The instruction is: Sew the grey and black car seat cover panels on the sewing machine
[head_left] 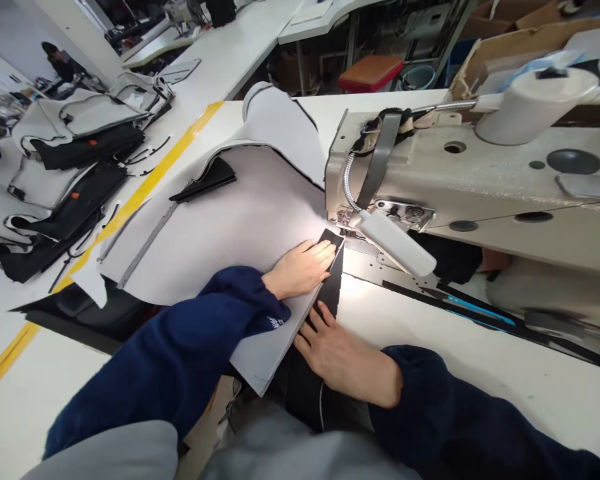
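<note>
Left hand [303, 268] flat, pressing black strip [331, 235] on gray fabric panel [195, 240] beside sewing machine [405, 160]; right hand [333, 350] splayed on black fabric [335, 283] at panel's edge (neither visibly pinching). Uneven pressure could skew layers.

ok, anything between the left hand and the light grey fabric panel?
Only a small, flat black strip: the left hand has its fingertips on it, at the edge of the light grey fabric panel. Nothing else visible.
</note>
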### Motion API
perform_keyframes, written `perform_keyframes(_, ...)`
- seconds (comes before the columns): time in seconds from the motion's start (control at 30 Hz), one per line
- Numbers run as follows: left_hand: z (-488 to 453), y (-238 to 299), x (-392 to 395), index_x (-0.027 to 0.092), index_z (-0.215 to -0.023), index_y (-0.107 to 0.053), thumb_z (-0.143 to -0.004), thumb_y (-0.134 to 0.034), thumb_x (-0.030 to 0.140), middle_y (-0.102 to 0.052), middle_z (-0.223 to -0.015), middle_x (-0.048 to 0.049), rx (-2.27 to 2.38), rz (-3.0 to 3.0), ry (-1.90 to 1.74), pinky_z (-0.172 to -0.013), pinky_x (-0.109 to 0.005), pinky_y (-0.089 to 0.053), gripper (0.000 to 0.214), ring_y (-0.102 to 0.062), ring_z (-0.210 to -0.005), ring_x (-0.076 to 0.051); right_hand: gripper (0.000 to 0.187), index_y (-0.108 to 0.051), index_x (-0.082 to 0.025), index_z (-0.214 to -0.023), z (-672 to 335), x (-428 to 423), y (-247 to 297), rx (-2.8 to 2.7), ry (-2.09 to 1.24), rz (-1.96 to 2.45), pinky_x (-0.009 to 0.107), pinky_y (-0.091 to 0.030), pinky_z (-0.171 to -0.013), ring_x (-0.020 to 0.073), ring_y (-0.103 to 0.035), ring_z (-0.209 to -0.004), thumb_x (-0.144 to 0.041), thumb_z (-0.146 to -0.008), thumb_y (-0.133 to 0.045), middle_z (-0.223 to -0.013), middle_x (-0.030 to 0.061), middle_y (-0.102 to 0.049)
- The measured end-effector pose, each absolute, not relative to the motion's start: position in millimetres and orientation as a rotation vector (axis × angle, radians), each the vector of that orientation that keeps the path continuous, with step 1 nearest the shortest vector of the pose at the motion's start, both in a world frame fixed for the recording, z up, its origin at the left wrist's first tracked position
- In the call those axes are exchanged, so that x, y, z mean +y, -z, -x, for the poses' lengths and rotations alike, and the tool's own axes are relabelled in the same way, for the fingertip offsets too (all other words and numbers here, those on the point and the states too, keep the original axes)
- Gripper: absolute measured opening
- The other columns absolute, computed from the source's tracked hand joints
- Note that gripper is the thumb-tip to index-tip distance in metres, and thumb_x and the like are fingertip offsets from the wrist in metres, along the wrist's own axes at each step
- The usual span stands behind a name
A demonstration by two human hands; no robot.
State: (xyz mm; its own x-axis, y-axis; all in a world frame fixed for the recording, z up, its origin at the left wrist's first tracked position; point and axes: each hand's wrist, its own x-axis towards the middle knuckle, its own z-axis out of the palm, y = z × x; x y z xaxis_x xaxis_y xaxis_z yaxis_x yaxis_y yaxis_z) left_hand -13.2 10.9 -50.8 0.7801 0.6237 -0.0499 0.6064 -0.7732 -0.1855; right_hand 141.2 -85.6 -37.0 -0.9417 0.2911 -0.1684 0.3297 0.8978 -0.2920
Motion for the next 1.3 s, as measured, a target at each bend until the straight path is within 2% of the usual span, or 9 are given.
perform_keyframes(0.2, 6, 49, 9, 0.009, -0.142, -0.048, -0.1, -0.041, 0.032, -0.043, -0.153, -0.0118, -1.097, 2.809, -0.235, -0.096, -0.037, -0.037, 0.049, -0.045, -0.13, -0.024, 0.051, -0.053, -0.009, -0.139, -140, -84, 31, 2.857, 0.651, -0.433, 0.069, -0.028, -0.114, 0.0429, -0.039, -0.14, -0.011, -0.089, -0.049, -0.147, 0.0248, -0.046)
perform_keyframes(0.43, -1, 52, 21, 0.007, -0.141, -0.049, -0.101, -0.037, 0.031, -0.047, -0.15, -0.0127, -1.098, 2.799, -0.146, -0.093, -0.039, -0.036, 0.048, -0.046, -0.128, -0.023, 0.053, -0.053, -0.01, -0.14, -136, -85, 41, 2.826, 0.592, -0.435, 0.075, -0.022, -0.112, 0.0493, -0.032, -0.142, -0.018, -0.088, -0.056, -0.152, 0.0278, -0.039)
perform_keyframes(0.6, -4, 50, 19, 0.009, -0.142, -0.048, -0.101, -0.041, 0.039, -0.046, -0.151, -0.0133, -1.152, 2.808, -0.133, -0.1, -0.038, -0.035, 0.051, -0.041, -0.135, -0.024, 0.056, -0.056, -0.012, -0.138, -134, -90, 43, 2.807, 0.493, -0.468, 0.075, -0.023, -0.112, 0.0501, -0.034, -0.14, -0.022, -0.084, -0.066, -0.152, 0.0266, -0.039)
perform_keyframes(0.73, -9, 31, -9, 0.008, -0.138, -0.049, -0.092, -0.054, 0.048, -0.044, -0.148, -0.0165, -1.214, 2.804, -0.164, -0.103, -0.041, -0.036, 0.061, -0.042, -0.131, -0.029, 0.047, -0.059, -0.012, -0.135, -134, -99, 49, 2.868, 0.399, -0.491, 0.074, -0.03, -0.109, 0.0457, -0.046, -0.133, -0.019, -0.089, -0.058, -0.143, 0.0253, -0.051)
perform_keyframes(0.83, -11, 20, -39, 0.008, -0.131, -0.054, -0.084, -0.06, 0.037, -0.055, -0.126, -0.0164, -1.466, 2.734, -0.323, -0.089, -0.041, -0.044, 0.056, -0.052, -0.109, -0.028, 0.039, -0.063, -0.011, -0.129, -135, -105, 58, 2.962, 0.346, -0.529, 0.071, -0.034, -0.107, 0.0409, -0.054, -0.127, -0.015, -0.093, -0.05, -0.133, 0.0255, -0.06)
perform_keyframes(0.9, -12, 19, -55, 0.01, -0.139, -0.049, -0.084, -0.058, 0.033, -0.057, -0.117, -0.0152, -1.695, 2.66, -0.443, -0.083, -0.04, -0.047, 0.061, -0.054, -0.103, -0.029, 0.037, -0.064, -0.011, -0.127, -134, -107, 64, 3.0, 0.335, -0.55, 0.07, -0.033, -0.109, 0.0402, -0.055, -0.127, -0.016, -0.093, -0.05, -0.131, 0.0251, -0.061)
perform_keyframes(1.03, -18, 27, -69, 0.009, -0.152, -0.033, -0.086, -0.057, 0.029, -0.053, -0.122, -0.019, -1.916, 2.583, -0.602, -0.081, -0.04, -0.053, 0.073, -0.055, -0.106, -0.031, 0.043, -0.058, -0.013, -0.136, -133, -109, 72, 3.052, 0.293, -0.584, 0.067, -0.035, -0.109, 0.0371, -0.057, -0.126, -0.014, -0.095, -0.047, -0.135, 0.0228, -0.059)
perform_keyframes(1.17, -21, 39, -70, 0.002, -0.152, -0.029, -0.089, -0.047, 0.009, -0.055, -0.118, -0.0213, -1.822, 2.54, -0.636, -0.08, -0.036, -0.055, 0.066, -0.057, -0.105, -0.029, 0.045, -0.055, -0.014, -0.14, -131, -109, 80, 3.12, 0.285, -0.588, 0.068, -0.036, -0.108, 0.0373, -0.056, -0.126, -0.015, -0.096, -0.046, -0.133, 0.0227, -0.061)
perform_keyframes(1.3, -15, 45, -65, 0.008, -0.148, -0.034, -0.086, -0.047, 0.005, -0.059, -0.117, -0.0163, -1.815, 2.615, -0.544, -0.078, -0.032, -0.055, 0.063, -0.06, -0.102, -0.025, 0.038, -0.065, -0.016, -0.13, -128, -115, 90, 3.155, 0.255, -0.703, 0.068, -0.037, -0.107, 0.0396, -0.055, -0.125, -0.017, -0.094, -0.052, -0.131, 0.0207, -0.063)
